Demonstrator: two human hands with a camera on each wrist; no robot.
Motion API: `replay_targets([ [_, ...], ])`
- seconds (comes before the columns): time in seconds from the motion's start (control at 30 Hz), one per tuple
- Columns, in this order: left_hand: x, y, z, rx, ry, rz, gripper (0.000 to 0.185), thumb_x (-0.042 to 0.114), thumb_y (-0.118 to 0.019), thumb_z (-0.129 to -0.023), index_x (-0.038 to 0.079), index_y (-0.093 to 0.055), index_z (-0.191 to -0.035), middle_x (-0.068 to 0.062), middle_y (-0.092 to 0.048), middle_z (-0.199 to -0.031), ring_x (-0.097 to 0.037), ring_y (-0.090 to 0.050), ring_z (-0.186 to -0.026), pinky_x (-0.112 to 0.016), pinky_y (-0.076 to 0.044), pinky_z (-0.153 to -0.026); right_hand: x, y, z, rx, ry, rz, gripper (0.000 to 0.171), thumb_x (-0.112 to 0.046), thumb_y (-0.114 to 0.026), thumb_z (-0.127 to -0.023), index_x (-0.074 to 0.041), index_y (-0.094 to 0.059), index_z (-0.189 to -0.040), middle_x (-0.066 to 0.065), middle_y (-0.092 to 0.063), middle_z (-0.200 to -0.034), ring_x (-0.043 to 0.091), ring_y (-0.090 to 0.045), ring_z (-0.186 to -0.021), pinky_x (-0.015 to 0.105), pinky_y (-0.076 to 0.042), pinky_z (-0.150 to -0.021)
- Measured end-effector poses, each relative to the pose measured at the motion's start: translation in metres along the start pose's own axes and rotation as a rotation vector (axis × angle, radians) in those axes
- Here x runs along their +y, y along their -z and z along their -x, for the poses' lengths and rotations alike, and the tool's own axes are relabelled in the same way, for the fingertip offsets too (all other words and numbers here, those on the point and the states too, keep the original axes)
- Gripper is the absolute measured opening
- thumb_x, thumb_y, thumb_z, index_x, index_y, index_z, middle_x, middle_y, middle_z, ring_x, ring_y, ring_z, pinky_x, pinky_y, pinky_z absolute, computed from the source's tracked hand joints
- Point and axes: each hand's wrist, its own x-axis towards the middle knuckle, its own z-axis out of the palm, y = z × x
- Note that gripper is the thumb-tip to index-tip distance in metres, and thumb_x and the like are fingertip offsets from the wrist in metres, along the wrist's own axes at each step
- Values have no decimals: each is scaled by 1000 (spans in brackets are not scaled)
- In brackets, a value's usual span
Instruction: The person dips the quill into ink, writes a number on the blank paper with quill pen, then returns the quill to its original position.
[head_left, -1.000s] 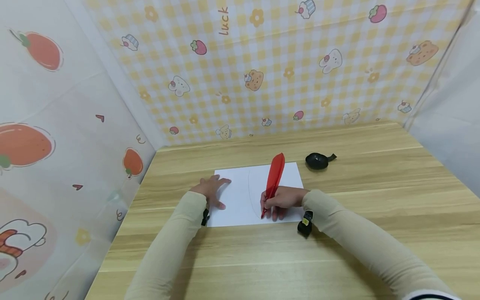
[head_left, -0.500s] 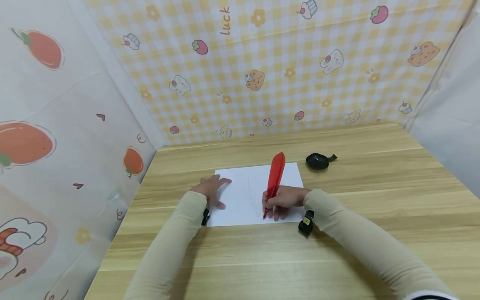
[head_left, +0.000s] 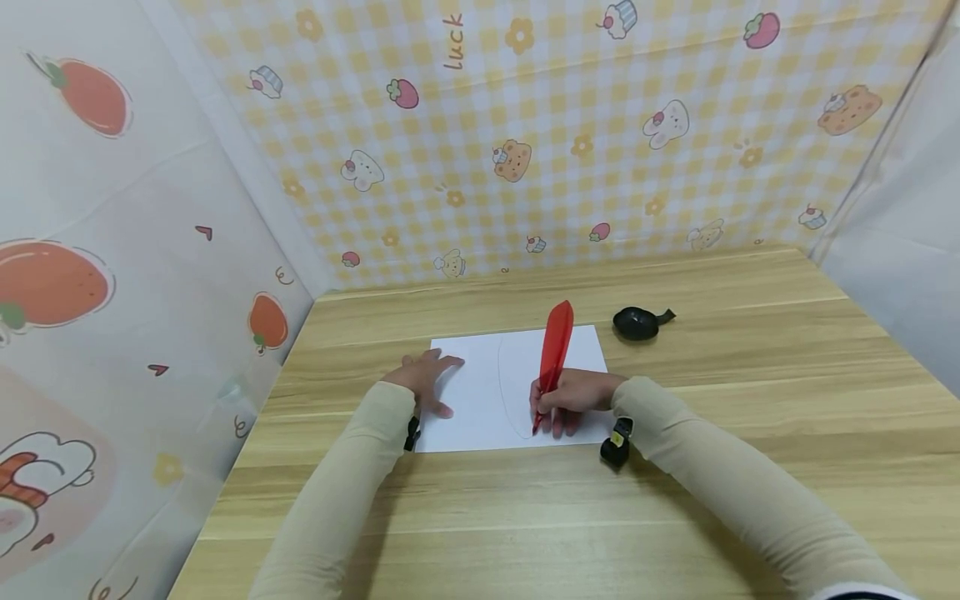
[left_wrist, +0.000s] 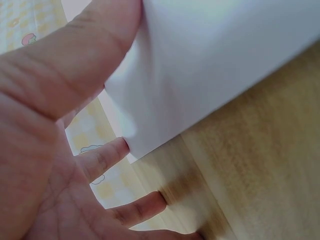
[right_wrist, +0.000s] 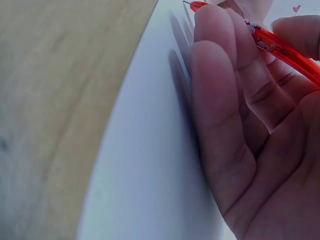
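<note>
A white sheet of paper [head_left: 472, 400] lies on the wooden table, bearing a thin curved line that bends toward its front edge. My right hand [head_left: 573, 392] pinches a red feather-shaped pen [head_left: 555, 346], its tip at the paper near the end of that line. In the right wrist view the red pen barrel [right_wrist: 285, 47] passes between thumb and fingers, while the other fingers rest along the sheet. At the paper's left edge my left hand [head_left: 426, 382] lies with fingers spread. The left wrist view shows its thumb [left_wrist: 95, 35] over the sheet and several fingertips on the table.
A shiny black oval object [head_left: 636, 323] with a short tail sits behind the paper on the right. The wooden table [head_left: 517, 525] ends at a yellow checked cloth [head_left: 450, 117] at the back. White printed cloth [head_left: 172, 275] hangs on the left.
My right hand and the red pen have slid slightly right, and the curved line now reaches a little farther right along its bottom. The left hand stays in place.
</note>
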Motion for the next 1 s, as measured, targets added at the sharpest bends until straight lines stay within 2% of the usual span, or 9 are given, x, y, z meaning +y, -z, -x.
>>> replay_targets([
  [1.0,4,1,2,8,19,-7,89,30,-85,-74,31,-37,-149,-13,-16,-160,-51,-19,-137,-69,-37,-91,-4,12,3,13,-15,-26,12,-11,-55,-93,-4,-61,-101,17,-68,-87,22,-66,-66,31,-54,-57],
])
